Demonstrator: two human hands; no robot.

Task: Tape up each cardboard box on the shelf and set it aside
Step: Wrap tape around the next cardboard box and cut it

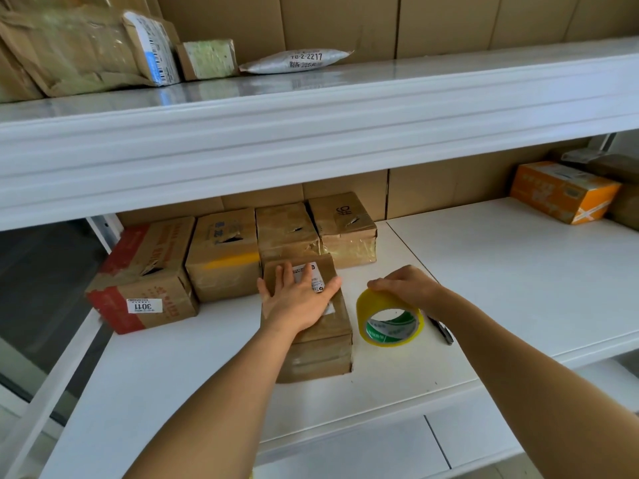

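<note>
The taping step appears to be in hand: the small cardboard box point(311, 326) at the front of the white shelf point(501, 271) is pressed flat under the spread fingers of the left hand point(297, 299), while the yellow tape roll point(389, 323), standing just beside it, is gripped from above by the right hand point(404, 286). Next, a free tape end would probably have to be found and drawn across the box top

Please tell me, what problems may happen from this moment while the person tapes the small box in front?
1. The left hand only lies flat on the box; it may slide when tape is pulled.
2. The right hand holds the tape roll only at its top edge, so the roll might slip.
3. The black pen lies close behind the roll and could be knocked off the shelf.
</note>
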